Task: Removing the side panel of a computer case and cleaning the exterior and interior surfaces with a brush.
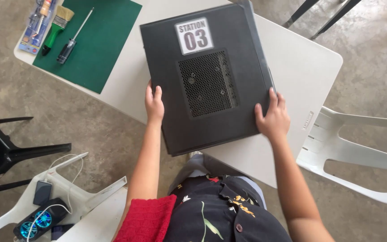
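Observation:
A black computer case (211, 116) lies flat on a white table (301, 67), with a mesh vent in its side panel and a white label near its far edge. My left hand (154, 102) grips the case's left edge near the front corner. My right hand (273, 117) presses on the panel's right front corner, fingers spread over the top. Both arms reach forward from my body.
A green mat (99, 45) at the table's far left carries a black-handled screwdriver (70, 40) and a green-handled brush (55, 28), beside a blue tool pack (36, 24). White plastic chairs stand right (363, 152) and lower left (68, 188), the latter holding a phone, cable and fan device. A black chair (5, 152) is at left.

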